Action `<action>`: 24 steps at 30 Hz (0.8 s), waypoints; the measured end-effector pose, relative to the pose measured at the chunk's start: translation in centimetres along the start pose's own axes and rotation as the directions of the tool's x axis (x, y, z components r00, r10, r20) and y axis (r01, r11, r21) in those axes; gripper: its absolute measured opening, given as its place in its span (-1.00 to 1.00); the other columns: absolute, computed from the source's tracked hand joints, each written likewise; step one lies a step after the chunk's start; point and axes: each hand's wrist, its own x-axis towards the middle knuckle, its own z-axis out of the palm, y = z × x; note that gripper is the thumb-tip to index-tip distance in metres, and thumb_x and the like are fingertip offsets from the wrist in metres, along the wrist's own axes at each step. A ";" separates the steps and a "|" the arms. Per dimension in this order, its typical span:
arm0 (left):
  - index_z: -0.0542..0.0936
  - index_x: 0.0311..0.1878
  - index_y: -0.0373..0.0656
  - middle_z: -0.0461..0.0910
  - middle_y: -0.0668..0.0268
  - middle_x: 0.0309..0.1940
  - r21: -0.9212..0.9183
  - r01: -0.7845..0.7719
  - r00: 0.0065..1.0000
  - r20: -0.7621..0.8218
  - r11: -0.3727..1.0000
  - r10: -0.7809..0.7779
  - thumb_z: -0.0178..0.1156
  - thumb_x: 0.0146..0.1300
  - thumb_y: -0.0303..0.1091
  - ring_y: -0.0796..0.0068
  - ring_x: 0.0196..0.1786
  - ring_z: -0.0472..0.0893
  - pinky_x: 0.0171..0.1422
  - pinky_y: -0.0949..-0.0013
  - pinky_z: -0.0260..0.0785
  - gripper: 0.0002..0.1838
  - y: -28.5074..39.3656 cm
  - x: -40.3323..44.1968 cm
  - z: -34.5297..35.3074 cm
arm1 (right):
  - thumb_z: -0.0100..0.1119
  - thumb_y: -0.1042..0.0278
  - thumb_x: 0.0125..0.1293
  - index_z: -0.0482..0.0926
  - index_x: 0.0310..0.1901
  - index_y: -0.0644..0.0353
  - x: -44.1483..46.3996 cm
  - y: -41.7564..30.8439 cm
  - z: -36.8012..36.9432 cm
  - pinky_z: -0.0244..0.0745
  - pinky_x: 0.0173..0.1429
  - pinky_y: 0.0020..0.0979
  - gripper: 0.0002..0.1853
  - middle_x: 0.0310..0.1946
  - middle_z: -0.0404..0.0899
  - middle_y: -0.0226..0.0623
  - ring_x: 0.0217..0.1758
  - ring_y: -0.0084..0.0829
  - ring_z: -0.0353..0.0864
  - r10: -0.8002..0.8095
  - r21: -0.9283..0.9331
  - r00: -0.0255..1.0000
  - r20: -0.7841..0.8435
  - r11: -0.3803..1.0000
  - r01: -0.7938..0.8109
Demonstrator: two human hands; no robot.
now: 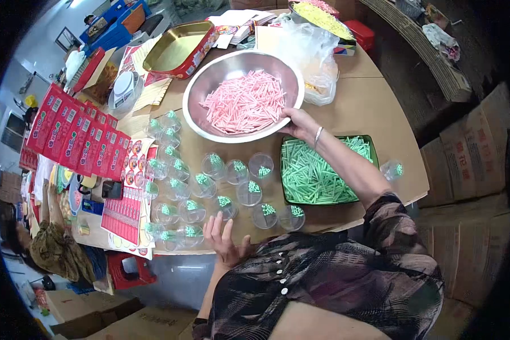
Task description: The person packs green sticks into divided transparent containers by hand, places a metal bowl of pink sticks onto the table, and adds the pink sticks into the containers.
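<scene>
My right hand point(299, 123) grips the near right rim of a wide steel bowl point(195, 122), tilted a little toward me. Inside it lies a heap of short pink sticks point(246, 102). My left hand point(225, 242) is held low at the table's near edge, fingers spread, just beside a clear plastic cup point(226, 209) with green sticks in it. Several more such cups stand in loose rows in front of it. Under my right forearm sits a dark tray point(371, 148) full of green sticks point(317, 173), partly hidden by the arm.
A red-rimmed gold tin point(178, 51) and a clear plastic bag point(309, 56) lie behind the bowl. Red printed packaging sheets point(76, 133) are at the left. One cup point(391, 170) stands right of the tray. Cartons point(470, 150) are stacked at the right; another person point(62, 249) works at the left.
</scene>
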 end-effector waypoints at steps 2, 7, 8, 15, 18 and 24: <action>0.40 0.21 -0.15 0.32 -0.02 0.30 -0.034 0.007 1.000 0.024 0.999 -0.006 0.21 0.19 -0.02 -0.07 0.34 0.27 0.44 -0.12 0.02 -0.41 0.2 0.4 0.0 | 0.12 0.39 0.22 0.50 -0.04 0.31 0.3 0.2 -0.1 0.59 -0.29 -0.46 -0.71 -0.30 0.59 -0.21 -0.37 -0.44 0.61 -0.031 -0.066 1.000 -0.001 0.997 0.031; 0.49 0.10 -0.16 0.33 0.00 0.29 -0.111 -0.030 0.994 0.098 0.993 0.041 0.22 0.17 -0.10 -0.06 0.34 0.27 0.43 -0.11 0.01 -0.52 2.0 5.5 0.9 | 0.09 0.31 0.31 0.51 0.07 0.27 -1.2 -0.6 -2.6 0.53 -0.26 -0.46 -0.65 -0.24 0.62 -0.17 -0.32 -0.41 0.64 -0.203 -0.542 0.979 -0.035 0.826 0.152; 0.53 0.04 -0.16 0.34 0.01 0.30 -0.113 -0.033 0.990 0.134 0.993 0.048 0.23 0.16 -0.12 -0.05 0.35 0.25 0.43 -0.11 0.01 -0.56 2.6 6.7 1.2 | 0.07 0.27 0.34 0.53 0.08 0.22 -4.6 -1.9 -5.0 0.47 -0.27 -0.46 -0.66 -0.24 0.62 -0.15 -0.31 -0.40 0.63 -0.273 -0.807 0.962 0.002 0.568 0.162; 0.62 -0.19 -0.32 0.28 -0.12 0.32 0.071 -0.266 0.900 0.375 0.961 0.222 0.21 0.10 -0.25 -0.07 0.45 0.12 0.43 -0.11 -0.06 -0.68 6.2 15.1 8.3 | 0.05 0.32 0.30 0.54 -0.20 0.35 -17.0 2.6 -9.2 0.45 -0.44 -0.06 -0.76 -0.42 0.62 0.09 -0.51 0.08 0.59 -0.361 -0.929 0.891 -0.275 -0.140 -0.343; 0.63 -0.36 -0.46 0.19 -0.29 0.34 0.157 -0.372 0.828 0.501 0.915 0.251 0.11 0.06 -0.34 -0.17 0.47 0.06 0.42 -0.26 -0.16 -0.70 6.3 15.1 10.0 | 0.03 0.29 0.28 0.54 -0.23 0.38 -16.9 5.2 -10.6 0.45 -0.29 -0.01 -0.73 -0.38 0.60 0.17 -0.38 0.16 0.57 -0.337 -0.926 0.863 -0.376 0.118 -0.357; 0.65 -0.37 -0.46 0.12 -0.30 0.38 0.265 -0.366 0.822 0.541 0.892 0.177 0.10 0.04 -0.39 -0.22 0.49 -0.02 0.41 -0.35 -0.21 -0.72 5.4 14.0 11.3 | -0.07 0.32 0.23 0.51 -0.22 0.41 -15.0 6.0 -13.5 0.39 -0.23 0.01 -0.71 -0.37 0.59 0.20 -0.36 0.25 0.50 -0.249 -0.893 0.889 -0.384 0.345 -0.289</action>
